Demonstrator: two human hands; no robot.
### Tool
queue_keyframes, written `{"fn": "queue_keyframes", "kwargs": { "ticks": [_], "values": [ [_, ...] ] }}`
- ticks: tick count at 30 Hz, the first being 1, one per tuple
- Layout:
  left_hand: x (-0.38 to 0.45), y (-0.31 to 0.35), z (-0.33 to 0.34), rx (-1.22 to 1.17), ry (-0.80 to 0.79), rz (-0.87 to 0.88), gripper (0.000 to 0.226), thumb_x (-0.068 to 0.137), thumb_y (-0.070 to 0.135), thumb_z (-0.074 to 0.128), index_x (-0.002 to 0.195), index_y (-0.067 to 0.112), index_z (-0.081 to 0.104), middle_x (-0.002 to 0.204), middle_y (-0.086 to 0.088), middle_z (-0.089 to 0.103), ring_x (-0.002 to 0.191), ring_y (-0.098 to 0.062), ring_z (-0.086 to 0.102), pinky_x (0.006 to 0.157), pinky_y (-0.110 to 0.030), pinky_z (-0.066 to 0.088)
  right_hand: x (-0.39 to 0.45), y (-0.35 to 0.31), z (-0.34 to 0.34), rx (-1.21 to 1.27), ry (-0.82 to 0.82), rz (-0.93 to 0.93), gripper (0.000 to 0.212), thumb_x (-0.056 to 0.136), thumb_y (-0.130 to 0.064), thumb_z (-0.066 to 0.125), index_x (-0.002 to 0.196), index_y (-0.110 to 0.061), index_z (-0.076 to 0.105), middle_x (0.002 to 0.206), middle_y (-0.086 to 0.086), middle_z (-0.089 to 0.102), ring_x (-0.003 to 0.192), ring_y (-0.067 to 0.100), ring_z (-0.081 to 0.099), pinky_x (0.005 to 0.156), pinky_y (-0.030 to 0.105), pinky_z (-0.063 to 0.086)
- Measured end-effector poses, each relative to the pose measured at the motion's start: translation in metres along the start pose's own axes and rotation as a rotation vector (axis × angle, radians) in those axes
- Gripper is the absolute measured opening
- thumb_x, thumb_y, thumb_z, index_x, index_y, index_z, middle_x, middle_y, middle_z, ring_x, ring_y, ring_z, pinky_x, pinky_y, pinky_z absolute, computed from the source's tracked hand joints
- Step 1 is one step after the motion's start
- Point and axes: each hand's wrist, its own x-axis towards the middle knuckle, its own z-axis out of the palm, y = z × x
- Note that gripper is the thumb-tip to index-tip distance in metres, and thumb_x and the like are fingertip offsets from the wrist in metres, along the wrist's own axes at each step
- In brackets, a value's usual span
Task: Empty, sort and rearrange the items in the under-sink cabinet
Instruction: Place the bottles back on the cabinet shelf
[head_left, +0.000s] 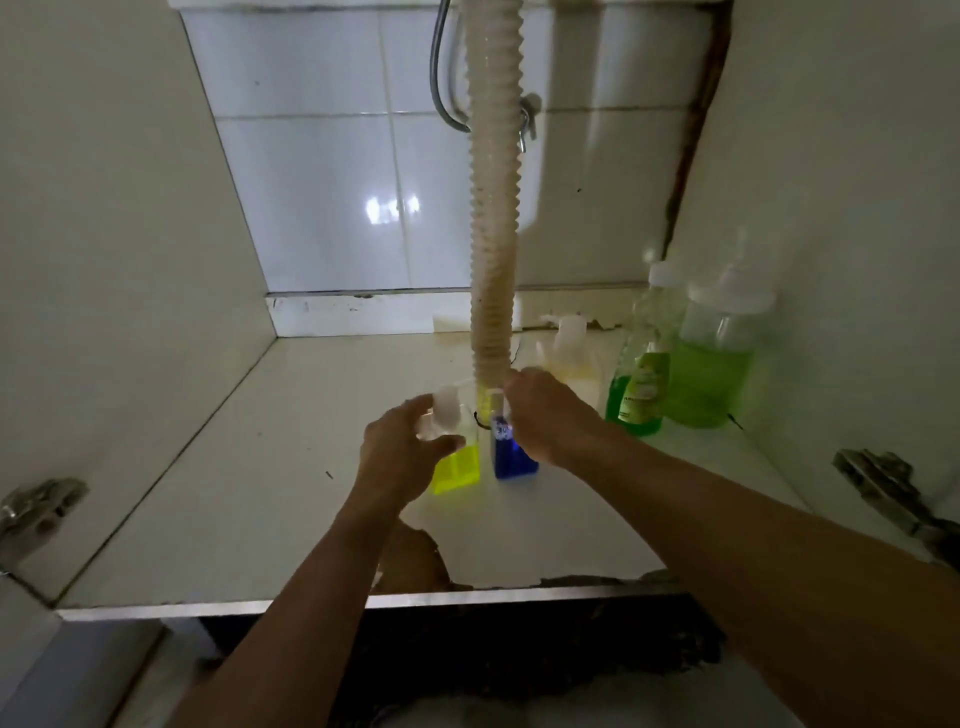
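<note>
Home under-sink cabinet, corrugated drain hose (493, 208); tiled back wall (332, 171), soap bottles (675, 358)

White glazed tiles (322, 171) line the back wall at twelve o'clock, catching a bright reflection near the centre. A ribbed drain hose (493, 208) hangs down the middle, with a thin metal hose (441, 78) curving beside it. Plain pale side panels (104, 234) stand at nine and three o'clock. The cabinet floor (249, 493) is off-white, chipped along its front edge at six. Metal hinges (39, 512) sit at eight and four.
</note>
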Motion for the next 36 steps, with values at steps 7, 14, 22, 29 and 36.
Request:
{"fn": "queue_keyframes", "kwargs": {
  "ticks": [7, 14, 22, 29, 36],
  "values": [
    [0.029, -0.003, 0.007, -0.097, 0.028, -0.051, 0.060, 0.081, 0.025, 0.073, 0.137, 0.024, 0.050, 0.129, -0.010, 0.061, 0.113, -0.025, 0.058, 0.088, -0.027, 0.040, 0.041, 0.000, 0.006, -0.045, 0.001, 0.011, 0.039, 0.089, -0.004, 0.057, 0.127, -0.004, 0.047, 0.118, 0.010, 0.054, 0.094, 0.020, 0.056, 0.078, 0.029, 0.047],
    [0.044, -0.008, 0.012, -0.083, 0.006, -0.066, 0.061, 0.082, 0.027, 0.072, 0.138, 0.023, 0.049, 0.130, -0.011, 0.060, 0.113, -0.026, 0.058, 0.089, -0.028, 0.043, 0.053, -0.005, 0.011, -0.059, 0.017, 0.073, 0.040, 0.093, -0.006, 0.047, 0.132, -0.001, 0.041, 0.120, 0.015, 0.051, 0.092, 0.025, 0.054, 0.074, 0.031, 0.042],
    [0.008, -0.003, 0.027, 0.100, 0.162, 0.068, 0.080, 0.080, 0.037, 0.072, 0.142, 0.008, 0.031, 0.138, -0.015, 0.043, 0.124, -0.033, 0.044, 0.103, -0.047, 0.041, -0.031, -0.014, -0.014, 0.144, 0.216, 0.060, 0.049, 0.090, -0.012, 0.057, 0.135, -0.014, 0.038, 0.128, 0.009, 0.047, 0.111, 0.024, 0.053, 0.085, 0.028, 0.043],
    [-0.068, 0.034, 0.053, 0.258, 0.059, 0.568, 0.045, 0.089, 0.031, 0.058, 0.127, 0.008, 0.056, 0.129, -0.014, 0.058, 0.116, -0.031, 0.058, 0.096, -0.039, 0.046, -0.173, 0.068, 0.000, 0.379, 0.185, 0.326, 0.008, 0.088, -0.017, 0.063, 0.084, -0.023, 0.059, 0.082, -0.005, 0.063, 0.068, 0.008, 0.062, 0.054, 0.009, 0.044],
    [-0.127, 0.043, 0.083, 0.494, -0.336, 0.553, 0.059, 0.096, 0.043, 0.041, 0.146, 0.013, 0.030, 0.154, -0.008, 0.031, 0.140, -0.025, 0.030, 0.114, -0.037, 0.023, -0.288, 0.134, 0.084, 0.154, -0.410, 0.688, 0.044, 0.089, -0.025, 0.062, 0.126, -0.003, 0.052, 0.123, 0.011, 0.056, 0.108, 0.022, 0.057, 0.086, 0.029, 0.048]
  ]
}}
